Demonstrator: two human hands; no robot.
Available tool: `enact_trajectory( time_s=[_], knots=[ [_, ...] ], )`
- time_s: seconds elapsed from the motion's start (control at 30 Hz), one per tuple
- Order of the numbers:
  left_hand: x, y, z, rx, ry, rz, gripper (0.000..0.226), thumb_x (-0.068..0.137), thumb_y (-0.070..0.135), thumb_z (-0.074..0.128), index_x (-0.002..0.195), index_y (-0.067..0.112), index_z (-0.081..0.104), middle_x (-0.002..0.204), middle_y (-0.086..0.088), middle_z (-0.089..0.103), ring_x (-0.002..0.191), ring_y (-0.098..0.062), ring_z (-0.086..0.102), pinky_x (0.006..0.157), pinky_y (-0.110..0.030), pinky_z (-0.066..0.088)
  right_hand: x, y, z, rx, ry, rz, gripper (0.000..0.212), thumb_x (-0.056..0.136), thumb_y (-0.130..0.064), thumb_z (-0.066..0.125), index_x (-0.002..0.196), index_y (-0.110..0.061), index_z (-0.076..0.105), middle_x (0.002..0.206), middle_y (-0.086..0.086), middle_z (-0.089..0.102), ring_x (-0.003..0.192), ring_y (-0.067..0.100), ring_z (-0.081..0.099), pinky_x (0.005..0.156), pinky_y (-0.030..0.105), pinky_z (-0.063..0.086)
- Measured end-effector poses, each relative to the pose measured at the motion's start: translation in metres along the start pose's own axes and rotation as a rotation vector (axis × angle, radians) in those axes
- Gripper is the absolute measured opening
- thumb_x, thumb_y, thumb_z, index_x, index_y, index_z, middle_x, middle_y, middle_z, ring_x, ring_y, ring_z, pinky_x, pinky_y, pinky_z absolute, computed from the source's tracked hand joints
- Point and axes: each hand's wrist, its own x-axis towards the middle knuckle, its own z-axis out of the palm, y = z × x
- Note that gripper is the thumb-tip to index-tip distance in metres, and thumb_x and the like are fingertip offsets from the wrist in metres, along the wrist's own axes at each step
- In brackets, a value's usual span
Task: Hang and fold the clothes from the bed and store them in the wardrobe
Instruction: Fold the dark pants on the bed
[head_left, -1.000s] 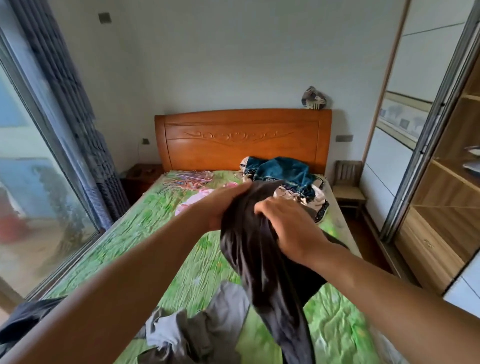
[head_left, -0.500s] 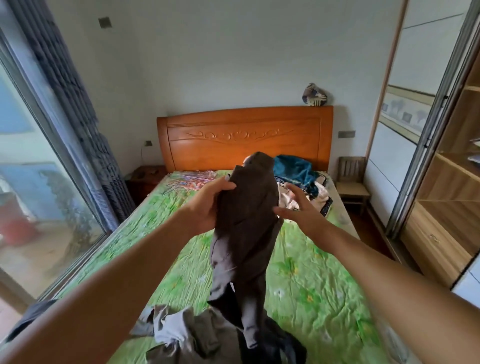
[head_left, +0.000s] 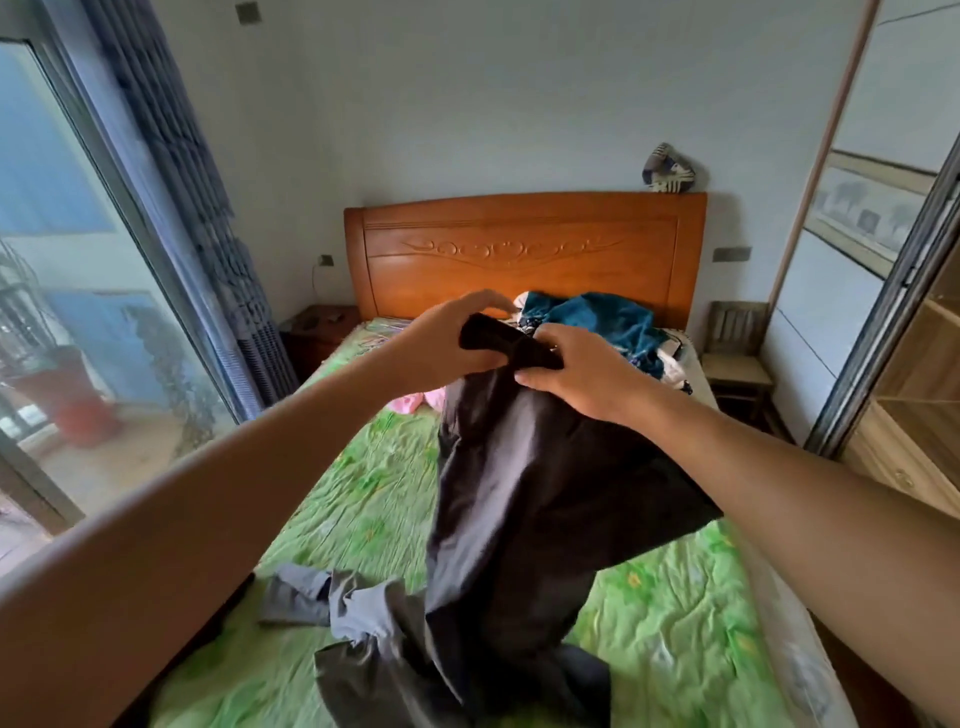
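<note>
A dark grey-black garment (head_left: 519, 493) hangs above the bed, held up by its top edge. My left hand (head_left: 447, 340) grips that edge on the left and my right hand (head_left: 576, 374) grips it on the right, the two hands close together. Its lower end trails onto the green bedsheet (head_left: 675, 613). A lighter grey garment (head_left: 358, 608) lies crumpled on the sheet below. A teal and patterned heap of clothes (head_left: 608, 325) sits by the headboard, with a pink item (head_left: 415, 400) partly hidden behind my left arm.
The wooden headboard (head_left: 524, 254) stands at the far end. On the right is the open wardrobe (head_left: 914, 395) with wooden shelves and a sliding door. A small wooden chair (head_left: 735, 358) stands beside the bed. A glass door and curtain (head_left: 208, 218) fill the left side.
My right hand, open and off the garment half a second ago, now grips its top edge beside my left hand. The garment has spread wider below my hands.
</note>
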Motion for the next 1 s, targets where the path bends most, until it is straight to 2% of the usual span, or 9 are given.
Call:
enact_trajectory(
  time_s=[0.1,0.2,0.3,0.4,0.5,0.57,0.7,0.87,1.0],
  knots=[
    [0.006,0.008,-0.003,0.187,0.005,0.065,0.028,0.09,0.007,0.069,0.106,0.03,0.063,0.096,0.009,0.067,0.079,0.001,0.06,0.071,-0.025,0.05,-0.009,0.013,-0.008,-0.039,-0.059,0.07,0.031,0.08,-0.05,0.08,0.095,-0.031,0.06,0.094,-0.008,0.068,0.084,0.009,0.066,0.076,0.033,0.051],
    [0.009,0.007,-0.009,0.156,0.042,0.078,0.03,0.091,0.005,0.066,0.1,0.033,0.062,0.094,0.008,0.068,0.082,-0.006,0.063,0.074,-0.027,0.054,-0.032,0.048,-0.016,-0.133,-0.214,0.213,0.054,0.076,-0.039,0.087,0.123,-0.031,0.062,0.117,-0.011,0.068,0.107,0.012,0.064,0.096,0.034,0.047],
    [0.014,0.001,-0.021,0.189,0.047,0.092,0.035,0.089,0.003,0.067,0.102,0.035,0.06,0.09,0.006,0.066,0.078,-0.01,0.061,0.071,-0.029,0.05,-0.053,0.086,-0.021,-0.276,-0.281,0.36,0.036,0.077,-0.016,0.084,0.109,-0.024,0.069,0.11,0.001,0.073,0.108,0.023,0.066,0.097,0.035,0.048],
    [0.016,-0.012,-0.033,0.328,-0.011,0.098,0.038,0.09,0.007,0.066,0.105,0.04,0.056,0.09,0.005,0.065,0.077,-0.013,0.061,0.067,-0.032,0.048,-0.055,0.099,-0.035,-0.263,-0.247,0.369,0.022,0.082,-0.009,0.078,0.092,-0.025,0.065,0.104,0.005,0.07,0.103,0.026,0.065,0.094,0.039,0.05],
    [0.016,-0.028,-0.049,0.498,-0.042,0.062,0.039,0.094,0.011,0.064,0.107,0.045,0.049,0.082,0.01,0.063,0.066,-0.009,0.059,0.056,-0.029,0.042,-0.045,0.095,-0.056,-0.411,-0.181,0.298,0.015,0.09,-0.019,0.073,0.098,-0.025,0.061,0.101,0.002,0.065,0.1,0.025,0.061,0.082,0.036,0.045],
    [0.017,-0.038,-0.06,0.574,-0.059,0.027,0.041,0.095,0.012,0.061,0.107,0.047,0.044,0.077,0.007,0.062,0.06,-0.015,0.059,0.053,-0.032,0.045,-0.039,0.088,-0.071,-0.497,-0.077,0.237,0.011,0.096,-0.025,0.066,0.106,-0.023,0.061,0.105,0.004,0.064,0.102,0.027,0.061,0.083,0.037,0.044],
    [0.026,-0.046,-0.08,0.712,-0.05,0.074,0.047,0.094,0.005,0.055,0.113,0.044,0.038,0.068,0.004,0.055,0.055,-0.013,0.052,0.047,-0.028,0.035,-0.027,0.057,-0.097,-0.67,0.069,0.093,0.014,0.104,-0.033,0.049,0.102,-0.019,0.052,0.087,0.005,0.061,0.078,0.025,0.06,0.069,0.04,0.048],
    [0.045,-0.029,-0.106,0.752,-0.029,0.189,0.062,0.087,0.003,0.064,0.122,0.045,0.036,0.073,0.016,0.054,0.061,0.004,0.049,0.048,-0.013,0.034,-0.01,0.019,-0.141,-0.865,0.208,-0.048,0.031,0.103,-0.05,0.041,0.087,-0.024,0.039,0.067,-0.004,0.045,0.056,0.013,0.045,0.05,0.032,0.034],
    [0.057,-0.006,-0.119,0.668,-0.089,0.215,0.071,0.089,-0.002,0.061,0.126,0.049,0.03,0.101,0.002,0.062,0.079,-0.019,0.062,0.067,-0.042,0.055,-0.001,-0.013,-0.181,-1.003,0.215,0.001,0.046,0.093,-0.075,0.035,0.088,-0.029,0.04,0.07,-0.007,0.038,0.06,0.018,0.044,0.05,0.031,0.029]
  ],
)
